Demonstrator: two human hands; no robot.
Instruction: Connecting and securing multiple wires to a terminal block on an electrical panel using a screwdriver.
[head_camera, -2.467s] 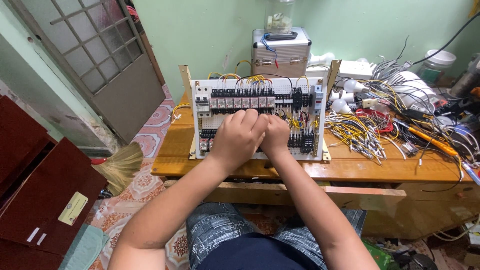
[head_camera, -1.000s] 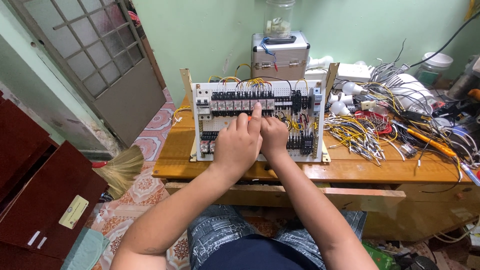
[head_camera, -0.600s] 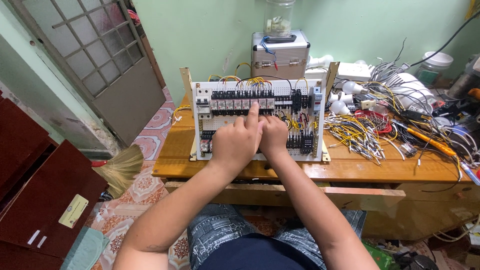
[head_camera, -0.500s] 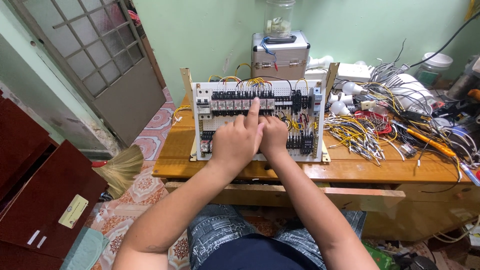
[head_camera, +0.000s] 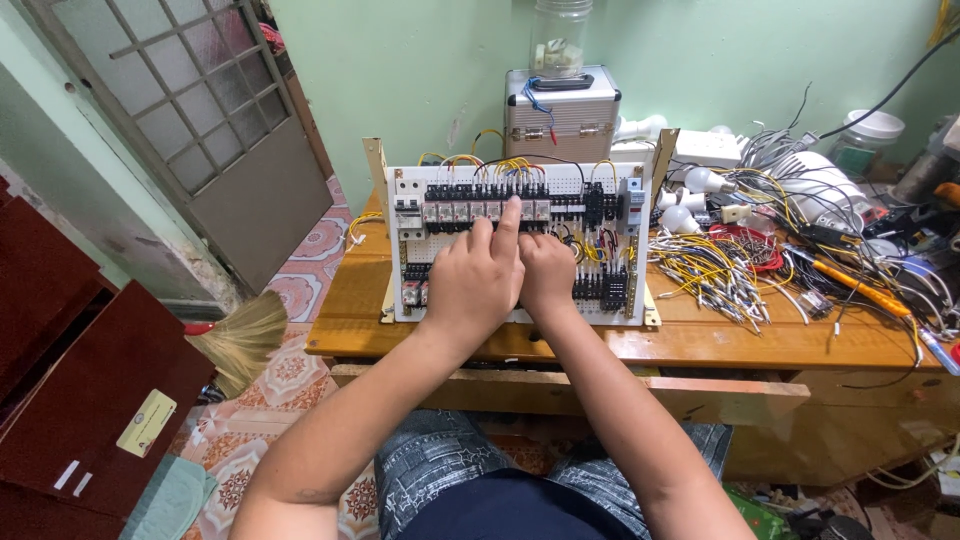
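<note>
A white control panel (head_camera: 420, 185) studded with black relays and yellow wiring leans tilted on the wooden table (head_camera: 700, 340). My left hand (head_camera: 475, 285) rests on the middle of the panel with its index finger stretched up, touching the top row of relays (head_camera: 470, 210). Right beside it, my right hand (head_camera: 548, 272) lies against the panel's lower middle with its fingers curled onto the wiring; what they pinch is hidden. Both hands touch each other.
A heap of loose yellow and white wires (head_camera: 715, 275), white bulbs (head_camera: 700, 182) and tools covers the table's right side. A metal case (head_camera: 558, 112) with a jar on top stands behind the panel. A broom (head_camera: 240, 335) and a red cabinet (head_camera: 70, 390) are on the left.
My left index finger has straightened and reached up from the fist onto the top row of relays. My right hand has stayed in place.
</note>
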